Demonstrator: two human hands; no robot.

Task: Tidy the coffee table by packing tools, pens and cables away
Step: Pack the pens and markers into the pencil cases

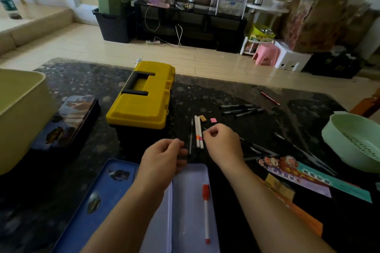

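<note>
My right hand (223, 142) pinches the tip of a thin black pen (258, 147) between thumb and forefinger, just right of two white markers (198, 134). My left hand (164, 160) hovers with loosely curled fingers, nothing visible in it, beside the lower end of another black pen (191, 135). Below both hands lies an open pencil tin (189, 195) holding a white pen with a red cap (206, 211); its blue lid (96, 201) lies flat to the left. A closed yellow toolbox (141, 96) stands behind the left hand.
A tan eraser (202, 118), a pink eraser (213, 120), three black pens (240, 109) and a red pencil (270, 98) lie further back. More pens (308, 156), printed card strips (308, 178) and a green colander (355, 141) crowd the right. A cream bin (20, 113) and a closed tin (67, 121) stand left.
</note>
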